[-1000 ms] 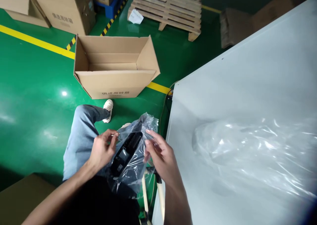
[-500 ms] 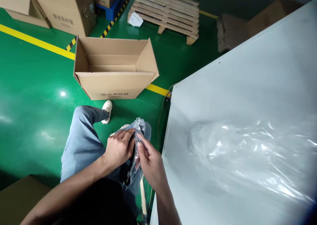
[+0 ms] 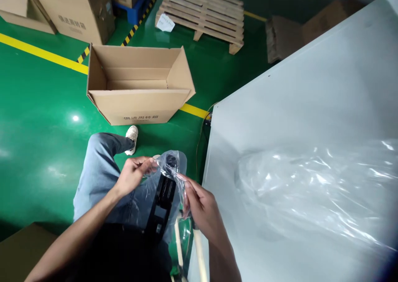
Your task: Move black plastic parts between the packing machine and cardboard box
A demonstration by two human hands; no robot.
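Over my lap, a clear plastic bag [image 3: 143, 199] is stretched between my hands. A long black part [image 3: 165, 191] with a rounded far end shows through the film; its near end merges with my dark top. My left hand [image 3: 132, 174] pinches the bag's edge on the left, fingers closed. On the other side, my right hand [image 3: 200, 203] grips the film close to the black part, thumb pressed on the fingers. Neither hand visibly touches the black part itself.
An open cardboard box [image 3: 139, 106] stands on the green floor ahead. On the right is a grey-white tabletop [image 3: 248, 120] with a pile of clear plastic bags [image 3: 304, 191]. Farther off are a wooden pallet [image 3: 202, 15] and a tall carton [image 3: 73, 15]. Pale rods [image 3: 200, 253] stand below my right hand.
My hands have moved apart, the left to the left and the right slightly right and down. The bag, bunched up before, is spread wide and the black part shows more fully.
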